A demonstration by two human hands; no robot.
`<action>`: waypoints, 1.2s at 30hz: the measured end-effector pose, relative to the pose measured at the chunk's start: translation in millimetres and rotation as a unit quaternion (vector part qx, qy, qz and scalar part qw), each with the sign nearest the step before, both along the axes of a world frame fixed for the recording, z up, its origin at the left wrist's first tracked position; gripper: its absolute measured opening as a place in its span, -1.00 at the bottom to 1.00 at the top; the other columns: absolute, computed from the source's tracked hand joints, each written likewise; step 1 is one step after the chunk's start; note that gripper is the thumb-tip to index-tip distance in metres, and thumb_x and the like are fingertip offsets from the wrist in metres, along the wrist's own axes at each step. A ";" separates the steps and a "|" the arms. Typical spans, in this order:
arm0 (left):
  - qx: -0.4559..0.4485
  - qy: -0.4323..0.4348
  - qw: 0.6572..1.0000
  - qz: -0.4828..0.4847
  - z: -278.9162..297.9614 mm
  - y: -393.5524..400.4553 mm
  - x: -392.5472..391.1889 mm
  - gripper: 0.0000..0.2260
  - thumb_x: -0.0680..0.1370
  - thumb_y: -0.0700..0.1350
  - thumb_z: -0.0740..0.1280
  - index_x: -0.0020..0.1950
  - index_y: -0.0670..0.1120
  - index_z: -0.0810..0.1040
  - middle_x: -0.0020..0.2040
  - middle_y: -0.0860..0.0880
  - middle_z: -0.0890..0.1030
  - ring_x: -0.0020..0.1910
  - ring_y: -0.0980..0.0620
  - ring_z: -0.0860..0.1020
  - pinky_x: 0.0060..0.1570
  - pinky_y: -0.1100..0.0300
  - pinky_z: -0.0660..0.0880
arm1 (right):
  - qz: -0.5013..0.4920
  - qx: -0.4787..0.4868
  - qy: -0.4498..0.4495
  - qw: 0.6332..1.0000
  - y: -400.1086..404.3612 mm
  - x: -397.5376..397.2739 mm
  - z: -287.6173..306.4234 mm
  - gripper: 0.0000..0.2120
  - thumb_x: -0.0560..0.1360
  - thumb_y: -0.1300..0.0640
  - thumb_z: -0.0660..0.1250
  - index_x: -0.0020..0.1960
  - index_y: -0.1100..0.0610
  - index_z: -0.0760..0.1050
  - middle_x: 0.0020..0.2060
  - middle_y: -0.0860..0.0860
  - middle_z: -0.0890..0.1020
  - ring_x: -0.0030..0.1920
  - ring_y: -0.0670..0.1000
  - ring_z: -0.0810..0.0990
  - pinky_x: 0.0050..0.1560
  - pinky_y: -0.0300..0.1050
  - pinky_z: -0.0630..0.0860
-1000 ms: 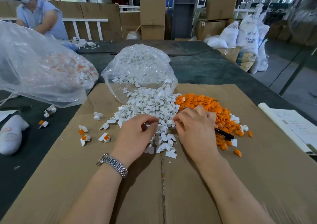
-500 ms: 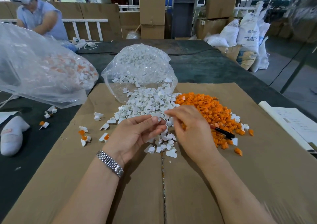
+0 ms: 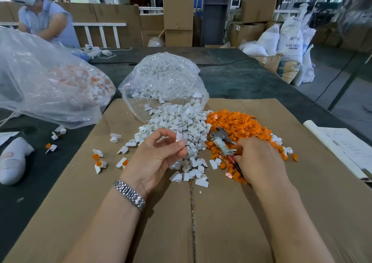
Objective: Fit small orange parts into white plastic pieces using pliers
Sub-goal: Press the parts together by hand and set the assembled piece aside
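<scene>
Desk (image 3: 251, 81): dark surface, carrying a flat cardboard sheet (image 3: 221, 212) as work mat; judged there to keep small parts from scattering and to protect the top.

Large clear bag (image 3: 40, 85), far left, holds mixed white-and-orange pieces; judged the bin for finished units, kept off the mat.

Second clear bag (image 3: 163, 77), mouth toward the worker, spills the white plastic pieces (image 3: 177, 121) onto the mat within easy reach. Orange parts (image 3: 237, 125) lie heaped just beside them on the right, the two piles touching, so each hand draws from its own side.

A few assembled pieces (image 3: 100, 160) lie loose left of the piles.

Left hand (image 3: 159, 156): palm up, grip pinching one white piece (image 3: 178, 136) between thumb and fingertips, opening presented toward the tool.

Right hand (image 3: 259, 160): grip curled round the handle of the pliers (image 3: 221, 139), nose pointing up-left over the orange heap. Jaw state: cannot tell. No orange part visibly held yet; judged next step is picking one.
</scene>
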State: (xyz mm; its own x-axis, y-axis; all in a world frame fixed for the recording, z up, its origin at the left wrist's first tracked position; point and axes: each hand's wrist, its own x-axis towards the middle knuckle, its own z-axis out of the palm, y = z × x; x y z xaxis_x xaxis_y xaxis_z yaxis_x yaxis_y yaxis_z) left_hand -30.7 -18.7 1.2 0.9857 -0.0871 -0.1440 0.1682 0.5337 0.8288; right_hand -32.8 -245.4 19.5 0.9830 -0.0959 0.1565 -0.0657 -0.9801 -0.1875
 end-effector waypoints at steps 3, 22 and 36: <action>-0.012 0.014 1.000 0.002 -1.8 1.3 1.0 -0.79 0.32 -0.39 0.52 -0.12 -0.18 0.66 -0.15 -0.16 0.69 -0.20 -0.10 0.70 -0.17 0.19 0.66 | -0.012 0.030 -0.002 0.999 3.2 1.8 -2.6 -0.86 0.59 0.24 0.32 0.07 0.08 0.60 -0.05 0.04 0.59 -0.05 0.09 0.55 -0.12 -0.06 0.48; -0.128 -0.003 0.989 -0.079 3.8 3.3 -1.9 -0.81 0.49 -0.38 0.39 0.04 -0.25 0.73 0.09 -0.30 0.69 0.13 -0.19 0.69 -0.07 0.20 0.66 | 0.048 0.328 -0.165 0.929 11.7 4.5 4.1 -0.90 0.64 0.11 0.31 0.02 -0.03 0.60 -0.21 -0.13 0.66 -0.18 -0.18 0.63 -0.25 -0.38 0.48; -0.097 -0.016 0.993 -0.061 3.9 -0.9 -2.8 -0.75 0.46 -0.34 0.41 0.11 -0.25 0.71 0.08 -0.26 0.70 0.00 -0.09 0.72 -0.09 0.21 0.65 | 0.211 0.619 -0.036 0.756 43.0 -3.1 24.5 -0.84 0.54 0.30 0.43 0.11 0.23 0.65 -0.17 0.09 0.74 -0.15 0.05 0.75 -0.10 -0.23 0.64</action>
